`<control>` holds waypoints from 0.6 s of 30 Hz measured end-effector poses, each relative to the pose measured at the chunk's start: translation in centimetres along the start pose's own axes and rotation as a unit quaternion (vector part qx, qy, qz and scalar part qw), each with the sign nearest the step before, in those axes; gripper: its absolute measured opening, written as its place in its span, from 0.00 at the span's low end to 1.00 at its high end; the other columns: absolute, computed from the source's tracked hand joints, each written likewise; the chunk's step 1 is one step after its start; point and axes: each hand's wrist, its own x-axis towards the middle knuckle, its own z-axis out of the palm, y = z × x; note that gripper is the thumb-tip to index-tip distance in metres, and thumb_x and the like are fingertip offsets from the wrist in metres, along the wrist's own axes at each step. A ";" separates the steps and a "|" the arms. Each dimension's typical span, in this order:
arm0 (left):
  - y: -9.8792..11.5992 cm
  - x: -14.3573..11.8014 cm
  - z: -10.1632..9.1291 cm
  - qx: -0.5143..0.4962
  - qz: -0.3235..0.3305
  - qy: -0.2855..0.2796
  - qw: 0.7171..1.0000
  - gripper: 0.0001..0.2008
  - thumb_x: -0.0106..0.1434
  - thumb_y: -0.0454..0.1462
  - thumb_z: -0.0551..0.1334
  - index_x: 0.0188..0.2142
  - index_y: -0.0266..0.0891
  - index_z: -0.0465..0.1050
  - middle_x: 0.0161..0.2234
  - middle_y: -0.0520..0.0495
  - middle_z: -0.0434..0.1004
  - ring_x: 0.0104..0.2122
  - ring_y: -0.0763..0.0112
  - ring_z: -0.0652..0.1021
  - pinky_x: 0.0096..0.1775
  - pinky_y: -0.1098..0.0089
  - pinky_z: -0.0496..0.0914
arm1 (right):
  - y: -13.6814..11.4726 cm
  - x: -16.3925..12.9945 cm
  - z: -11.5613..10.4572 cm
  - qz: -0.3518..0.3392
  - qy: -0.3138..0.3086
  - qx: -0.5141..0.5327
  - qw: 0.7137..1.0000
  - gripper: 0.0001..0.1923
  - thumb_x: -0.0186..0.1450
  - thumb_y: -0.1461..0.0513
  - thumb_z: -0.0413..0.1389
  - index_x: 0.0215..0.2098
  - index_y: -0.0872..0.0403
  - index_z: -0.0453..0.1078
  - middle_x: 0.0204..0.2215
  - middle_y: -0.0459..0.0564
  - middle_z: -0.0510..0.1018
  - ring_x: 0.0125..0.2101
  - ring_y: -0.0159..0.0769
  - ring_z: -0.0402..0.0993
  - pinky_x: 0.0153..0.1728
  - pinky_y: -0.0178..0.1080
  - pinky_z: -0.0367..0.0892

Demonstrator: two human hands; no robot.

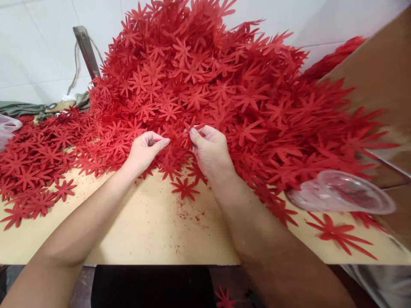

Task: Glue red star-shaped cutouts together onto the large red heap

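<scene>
Both hands' grips (146, 147) (210, 149) pinched shut on red flower cutouts (180, 132) at the pile's edge.

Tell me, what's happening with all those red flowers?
A person sits at a pale table facing a huge heap of red flower-shaped cutouts. Both bare hands are at the front edge of the heap: the left hand and the right hand each pinch at the cutouts there. One single cutout lies apart on the table below the hands. A clear plastic cup lies tipped on its side at the right.
</scene>
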 end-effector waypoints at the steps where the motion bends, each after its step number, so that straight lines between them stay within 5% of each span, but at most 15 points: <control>1: 0.0 0.0 0.0 -0.010 -0.007 0.000 1.000 0.10 0.52 0.32 0.66 0.22 0.36 0.65 0.18 0.57 0.66 0.20 0.83 0.65 0.26 0.77 0.61 | 0.0 0.1 -0.1 -0.002 0.003 0.008 1.000 0.17 0.50 0.51 0.64 0.26 0.52 0.64 0.19 0.40 0.68 0.23 0.28 0.67 0.29 0.35 0.67; 9: -0.6 0.7 -1.2 -0.029 -0.008 0.026 0.999 0.10 0.51 0.33 0.65 0.27 0.38 0.63 0.22 0.56 0.68 0.24 0.80 0.69 0.31 0.75 0.68 | 0.0 1.8 -2.7 -0.032 0.070 0.003 0.997 0.16 0.52 0.54 0.62 0.25 0.51 0.60 0.21 0.39 0.65 0.22 0.25 0.65 0.25 0.33 0.64; 14: -1.5 1.0 -1.7 0.145 0.126 0.074 0.979 0.13 0.52 0.29 0.62 0.39 0.36 0.68 0.44 0.44 0.72 0.46 0.69 0.72 0.51 0.64 0.66 | -0.6 0.6 -1.3 -0.049 0.042 -0.071 0.995 0.09 0.53 0.58 0.62 0.28 0.51 0.67 0.24 0.41 0.71 0.23 0.25 0.66 0.27 0.33 0.64; 18: -1.1 0.5 -1.6 0.230 0.207 0.103 0.945 0.15 0.53 0.27 0.59 0.42 0.36 0.70 0.47 0.42 0.71 0.50 0.67 0.71 0.55 0.62 0.63 | -1.1 -0.5 0.0 -0.039 -0.011 -0.122 0.992 0.11 0.55 0.55 0.62 0.24 0.52 0.67 0.17 0.40 0.68 0.18 0.24 0.61 0.21 0.33 0.59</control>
